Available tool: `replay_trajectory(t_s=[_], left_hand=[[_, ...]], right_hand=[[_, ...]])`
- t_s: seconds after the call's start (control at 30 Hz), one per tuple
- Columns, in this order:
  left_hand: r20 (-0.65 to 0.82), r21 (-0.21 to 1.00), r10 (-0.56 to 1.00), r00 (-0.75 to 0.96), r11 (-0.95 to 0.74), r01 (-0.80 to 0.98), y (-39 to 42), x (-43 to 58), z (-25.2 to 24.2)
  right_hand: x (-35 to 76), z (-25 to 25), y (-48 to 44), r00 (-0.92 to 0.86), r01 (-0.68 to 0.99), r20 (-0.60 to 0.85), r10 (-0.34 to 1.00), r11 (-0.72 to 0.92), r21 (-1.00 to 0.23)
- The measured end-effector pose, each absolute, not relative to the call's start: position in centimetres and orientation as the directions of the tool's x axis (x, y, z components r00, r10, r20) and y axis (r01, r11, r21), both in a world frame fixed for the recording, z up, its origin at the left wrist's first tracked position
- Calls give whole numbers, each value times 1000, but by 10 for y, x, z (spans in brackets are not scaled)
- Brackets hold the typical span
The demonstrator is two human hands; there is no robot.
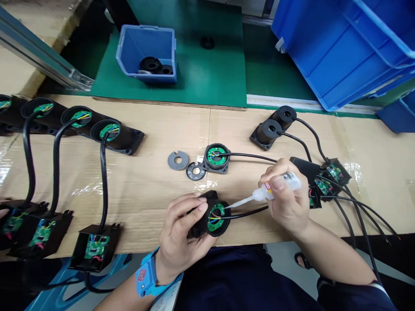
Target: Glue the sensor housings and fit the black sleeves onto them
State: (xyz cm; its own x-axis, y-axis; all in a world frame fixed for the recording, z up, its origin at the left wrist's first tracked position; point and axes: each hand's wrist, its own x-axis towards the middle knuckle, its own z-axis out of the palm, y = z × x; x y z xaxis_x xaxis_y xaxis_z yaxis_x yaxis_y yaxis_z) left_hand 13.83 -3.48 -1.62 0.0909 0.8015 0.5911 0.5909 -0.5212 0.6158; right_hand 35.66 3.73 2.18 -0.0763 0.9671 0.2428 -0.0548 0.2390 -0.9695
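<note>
My left hand [183, 224] is closed around a black round housing [201, 221], tilted so its opening faces right. Inside the opening sits a ring-shaped green circuit board [216, 217] with coloured wires, and a black cable runs out to the right. In my right hand [288, 198] is a small white glue bottle [281, 186], gripped between thumb and fingers. Its thin nozzle [241, 201] points down-left, the tip at the board's upper edge; contact I cannot tell. Just beyond lie another housing with a green board [217, 158], a grey notched disc [178, 160] and a black ring [196, 171].
Several black housings [126, 140] with thick cables stand at left, joined to boxes with circuit boards [97, 248]. Two capped housings [270, 131] are at back right, near cabled open boxes [335, 170]. A blue bin [147, 52] holds black parts; a large blue crate [343, 52] leans behind.
</note>
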Motion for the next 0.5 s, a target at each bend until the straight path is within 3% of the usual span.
replay_trajectory(t_s=[0.1, 0.2, 0.5], left_hand=[[424, 801, 903, 73, -411, 436, -35, 142, -17], [274, 911, 957, 97, -290, 292, -36, 146, -15], [231, 934, 964, 132, -257, 246, -34, 147, -13]], right_hand=[[351, 22, 39, -85, -82, 154, 984, 147, -986], [346, 25, 39, -154, -90, 92, 984, 79, -993], [337, 27, 41, -235, -131, 82, 969, 52, -990]])
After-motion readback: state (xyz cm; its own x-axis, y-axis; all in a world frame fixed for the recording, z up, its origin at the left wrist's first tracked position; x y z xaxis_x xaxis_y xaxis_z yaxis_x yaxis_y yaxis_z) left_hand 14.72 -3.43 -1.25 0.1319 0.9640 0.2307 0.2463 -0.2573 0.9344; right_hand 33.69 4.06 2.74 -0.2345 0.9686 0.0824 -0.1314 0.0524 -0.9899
